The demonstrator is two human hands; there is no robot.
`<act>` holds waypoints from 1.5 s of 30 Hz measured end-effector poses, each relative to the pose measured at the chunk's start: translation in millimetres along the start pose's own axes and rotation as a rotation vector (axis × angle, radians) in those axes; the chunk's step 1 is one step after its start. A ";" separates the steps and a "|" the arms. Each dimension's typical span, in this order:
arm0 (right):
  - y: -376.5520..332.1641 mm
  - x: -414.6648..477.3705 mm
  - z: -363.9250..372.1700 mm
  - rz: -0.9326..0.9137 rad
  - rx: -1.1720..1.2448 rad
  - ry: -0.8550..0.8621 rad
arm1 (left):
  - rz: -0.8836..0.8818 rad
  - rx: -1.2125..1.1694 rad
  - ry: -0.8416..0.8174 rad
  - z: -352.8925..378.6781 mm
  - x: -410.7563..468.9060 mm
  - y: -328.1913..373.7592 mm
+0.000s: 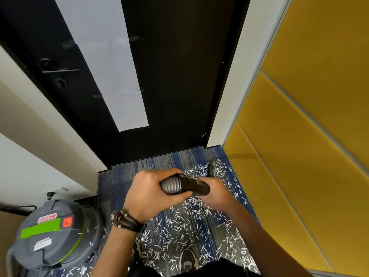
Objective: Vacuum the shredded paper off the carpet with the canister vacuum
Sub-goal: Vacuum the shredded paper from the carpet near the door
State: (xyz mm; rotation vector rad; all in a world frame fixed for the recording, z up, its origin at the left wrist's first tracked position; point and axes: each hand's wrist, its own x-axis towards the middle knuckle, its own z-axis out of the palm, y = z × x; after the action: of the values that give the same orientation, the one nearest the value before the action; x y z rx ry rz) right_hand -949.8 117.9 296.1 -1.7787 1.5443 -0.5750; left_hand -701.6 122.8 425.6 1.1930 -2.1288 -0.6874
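The left hand (149, 193) wraps its fingers round the ribbed grey hose (171, 185); the right hand (216, 191) grips the black cuff (194, 185) just beside it. Below them shredded paper (179, 236) litters the carpet (123, 176), with the canister vacuum (54, 232) to the left.

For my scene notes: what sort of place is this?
Likely an office, at a doorway: blue striped carpet tiles, mustard-yellow padded wall panels, a black door with lever handle. Left hand grips the grey ribbed vacuum hose, right hand its black tube end.

The canister vacuum (54, 234) stands left of the shredded paper (191, 232) on the carpet (119, 176), before the door (169, 76).
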 end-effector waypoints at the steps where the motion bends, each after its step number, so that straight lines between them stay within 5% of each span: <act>1: 1.7 1.1 -2.4 0.009 -0.011 0.007 | -0.005 0.006 0.007 1.4 1.5 -0.3; 45: 26.4 -29.8 -14.8 0.115 -0.061 0.053 | -0.014 -0.068 -0.138 41.0 14.2 0.4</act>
State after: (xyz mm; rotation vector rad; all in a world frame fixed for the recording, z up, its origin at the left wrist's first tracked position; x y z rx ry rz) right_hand -983.7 142.6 289.4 -1.7180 1.7049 -0.5277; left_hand -736.9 116.5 401.2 1.1542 -2.1919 -0.8638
